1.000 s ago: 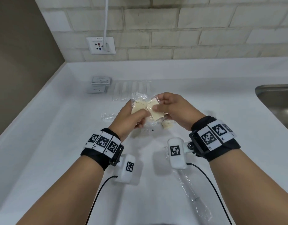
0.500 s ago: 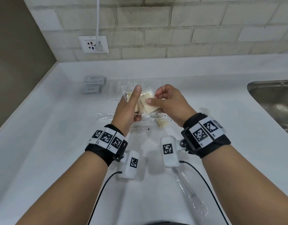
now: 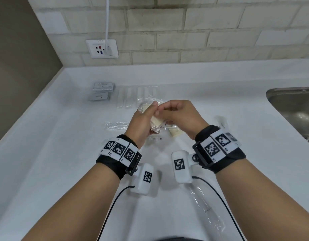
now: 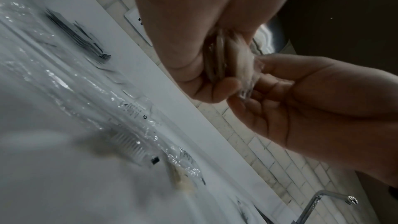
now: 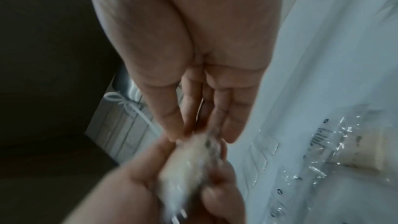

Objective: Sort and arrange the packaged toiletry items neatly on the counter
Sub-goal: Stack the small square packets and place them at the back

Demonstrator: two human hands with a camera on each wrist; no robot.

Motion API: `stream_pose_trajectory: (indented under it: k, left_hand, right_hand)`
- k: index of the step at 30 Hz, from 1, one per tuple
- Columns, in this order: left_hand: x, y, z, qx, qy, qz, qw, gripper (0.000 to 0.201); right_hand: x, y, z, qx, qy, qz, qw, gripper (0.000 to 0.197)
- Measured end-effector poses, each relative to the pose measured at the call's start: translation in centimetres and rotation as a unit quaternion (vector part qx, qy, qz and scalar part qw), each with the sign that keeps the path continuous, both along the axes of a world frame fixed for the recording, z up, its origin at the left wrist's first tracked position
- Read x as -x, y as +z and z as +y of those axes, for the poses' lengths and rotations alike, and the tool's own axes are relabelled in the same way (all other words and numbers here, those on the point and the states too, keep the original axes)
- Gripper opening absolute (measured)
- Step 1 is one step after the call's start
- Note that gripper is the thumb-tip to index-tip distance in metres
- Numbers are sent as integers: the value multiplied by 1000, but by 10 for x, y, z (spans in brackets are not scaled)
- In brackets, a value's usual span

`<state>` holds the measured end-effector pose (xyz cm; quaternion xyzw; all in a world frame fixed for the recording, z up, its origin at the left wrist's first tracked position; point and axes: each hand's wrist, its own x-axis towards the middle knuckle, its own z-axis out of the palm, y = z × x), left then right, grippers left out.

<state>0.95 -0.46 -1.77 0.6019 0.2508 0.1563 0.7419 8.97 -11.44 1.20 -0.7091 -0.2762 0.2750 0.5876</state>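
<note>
Above the worktop (image 3: 54, 153), we are holding the cream packets (image 3: 156, 121) clear of its surface: left hand (image 3: 141, 122) gripping the stack, right hand (image 3: 180, 115) pinching the wrapper edge.

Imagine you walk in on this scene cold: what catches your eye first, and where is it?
Two hands meet above the middle of the white counter: the left hand and right hand together hold a few cream packets in clear wrap. Behind them, at the back left, lies a neat stack of grey sachets. A steel sink sits at the right edge.
</note>
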Motion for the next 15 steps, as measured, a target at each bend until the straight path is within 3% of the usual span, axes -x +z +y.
stream_pose_trajectory:
  k: [3, 8, 12, 15]
  left_hand:
    - [2, -5, 3, 18, 16, 9, 1000, 31]
    - [7, -6, -1, 60, 32, -2, 998, 20]
    - [10, -5, -2, 31, 39, 5, 999, 16]
    - [14, -5, -3, 21, 29, 7, 999, 15]
  right_hand:
    - [-11, 1, -7, 73, 30, 29, 996, 20]
    - [-33, -14, -10, 151, -84, -26, 985, 22]
    - [-44, -40, -10, 305, -48, -85, 947, 52]
    - [-48, -49, -3, 360, -18, -135, 923, 52]
